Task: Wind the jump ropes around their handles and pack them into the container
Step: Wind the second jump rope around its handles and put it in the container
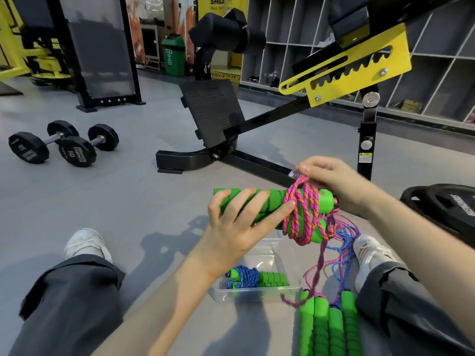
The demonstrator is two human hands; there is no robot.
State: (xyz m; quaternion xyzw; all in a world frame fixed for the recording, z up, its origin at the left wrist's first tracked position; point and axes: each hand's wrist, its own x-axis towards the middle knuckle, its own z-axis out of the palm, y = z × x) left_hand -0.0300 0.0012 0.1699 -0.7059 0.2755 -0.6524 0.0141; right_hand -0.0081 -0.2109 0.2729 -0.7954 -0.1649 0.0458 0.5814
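Observation:
My left hand (241, 222) grips a pair of green foam handles (276, 199) held level above the floor. A pink-and-orange rope (302, 214) is coiled in several turns around their right end. My right hand (331, 179) pinches the top loop of that rope. The rope's loose tail hangs down to the floor. A clear plastic container (257, 294) sits on the floor between my legs, holding one wound jump rope with blue cord (245, 276). Several more green handles (331, 327) lie at the lower right, with loose blue and pink cord (344, 255) above them.
A black exercise bench frame (231, 158) with a yellow bracket stands ahead. Two black dumbbells (64, 147) lie on the grey floor at left. A black weight plate (442, 204) lies at right. My legs and white shoes flank the container.

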